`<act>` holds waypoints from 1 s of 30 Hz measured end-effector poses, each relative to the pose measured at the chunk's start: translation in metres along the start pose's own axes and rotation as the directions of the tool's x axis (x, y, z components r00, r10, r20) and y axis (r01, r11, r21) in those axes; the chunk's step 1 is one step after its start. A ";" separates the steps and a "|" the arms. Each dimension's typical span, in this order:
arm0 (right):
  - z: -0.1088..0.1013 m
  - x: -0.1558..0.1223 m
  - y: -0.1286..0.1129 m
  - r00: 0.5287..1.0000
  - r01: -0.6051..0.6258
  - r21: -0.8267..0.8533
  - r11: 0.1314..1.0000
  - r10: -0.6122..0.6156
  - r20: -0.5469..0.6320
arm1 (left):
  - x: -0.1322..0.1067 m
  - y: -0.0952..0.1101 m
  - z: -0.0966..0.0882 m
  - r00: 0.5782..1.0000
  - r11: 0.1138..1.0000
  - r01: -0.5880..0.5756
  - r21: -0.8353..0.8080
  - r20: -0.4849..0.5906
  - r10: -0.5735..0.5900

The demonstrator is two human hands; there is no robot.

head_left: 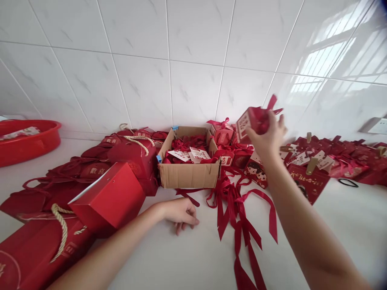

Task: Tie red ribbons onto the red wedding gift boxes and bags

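Step, as judged: a small red gift box (256,121) is in transit, aloft right of frame centre, gripped between right hand's (270,133) thumb and fingers. Left hand (180,213), lower centre: fingers loosely curled, nothing visible held. Next move probably calls for clearing neighbouring gift boxes (224,157).

The gift box (253,119) at two o'clock is deep red with a red-lettered white panel; the ribbons (238,241) at five are crimson. Over at nine I see a bright red basin (33,145), and at twelve white tiles (198,32) with faint grey veining.
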State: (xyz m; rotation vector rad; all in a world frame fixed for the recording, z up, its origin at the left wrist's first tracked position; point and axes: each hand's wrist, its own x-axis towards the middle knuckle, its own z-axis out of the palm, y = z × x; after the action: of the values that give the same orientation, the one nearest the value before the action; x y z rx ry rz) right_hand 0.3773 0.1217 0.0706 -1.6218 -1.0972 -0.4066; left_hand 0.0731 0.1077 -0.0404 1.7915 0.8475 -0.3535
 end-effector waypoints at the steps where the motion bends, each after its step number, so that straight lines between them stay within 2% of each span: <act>1: 0.021 -0.005 -0.006 0.999 -0.033 0.021 0.999 0.032 0.035 | 0.000 -0.001 0.000 1.000 1.000 -0.002 -0.006 0.001 0.002; 3: 0.056 -0.018 -0.007 0.992 -0.061 0.051 0.997 0.055 0.110 | -0.001 -0.002 0.001 1.000 1.000 -0.006 -0.021 0.003 0.006; 5: 0.078 -0.032 0.001 0.989 -0.046 0.068 0.997 0.036 0.143 | -0.001 -0.004 0.001 1.000 0.999 -0.010 -0.039 0.008 0.010; 10: 0.100 -0.056 0.024 0.989 0.020 0.099 0.995 -0.034 0.146 | 0.000 -0.006 -0.001 1.000 0.997 -0.011 -0.076 0.023 0.013; 17: 0.112 -0.062 0.024 0.990 -0.033 0.171 0.985 0.009 0.138 | -0.001 -0.005 -0.002 0.999 0.995 0.006 -0.096 0.040 -0.002; 23: 0.117 -0.060 0.021 0.983 -0.099 0.112 0.989 0.080 0.166 | 0.001 -0.005 -0.003 0.998 0.996 0.011 -0.090 0.066 -0.005; 27: 0.117 -0.054 0.023 0.981 -0.068 0.113 0.991 0.046 0.186 | 0.002 -0.004 -0.003 0.998 0.998 0.003 -0.067 0.070 0.002; 30: 0.101 -0.062 0.027 0.983 0.006 0.126 0.992 -0.029 0.184 | -0.002 -0.001 -0.002 0.998 0.999 -0.006 -0.032 0.057 0.008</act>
State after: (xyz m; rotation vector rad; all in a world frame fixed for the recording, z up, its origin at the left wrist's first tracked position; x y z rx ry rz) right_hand 0.3403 0.1845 -0.0266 -1.5628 -1.2520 -0.1958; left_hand 0.0705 0.1086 -0.0394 1.7460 0.8028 -0.3826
